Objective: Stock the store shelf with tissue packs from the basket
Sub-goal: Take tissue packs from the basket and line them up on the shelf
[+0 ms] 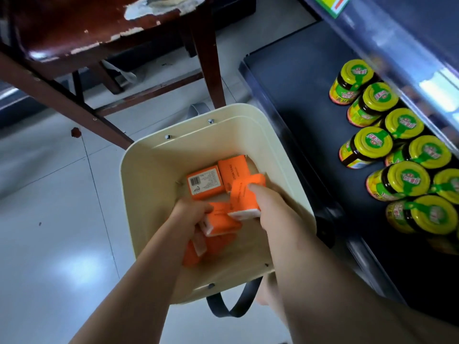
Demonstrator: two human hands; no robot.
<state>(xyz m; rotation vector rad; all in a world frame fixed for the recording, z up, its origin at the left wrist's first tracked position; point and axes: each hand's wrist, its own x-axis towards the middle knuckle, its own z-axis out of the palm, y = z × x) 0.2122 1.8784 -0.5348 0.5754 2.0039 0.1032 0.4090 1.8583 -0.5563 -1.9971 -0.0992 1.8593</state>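
Store shelf (298,95): dark, right of the fingers, carries yellow-lidded jars (372,142) | Basket (149,170): cream, encloses both hands | Right hand (270,207): thumb and fingers pinch orange tissue pack (244,197) | Left hand (188,212): fingers curled round second tissue pack (221,222) | Loose tissue packs (205,182): just beyond fingertips, on basket floor

Single head cam, wide-angle, faces fwd & steeply down. Cream basket (149,175) sits close below, mid-frame, seen straight into its inside. Right of basket: dark shelf (298,95) w/ yellow-lidded jars (372,142). Beyond basket, at top: wooden chair (74,26).
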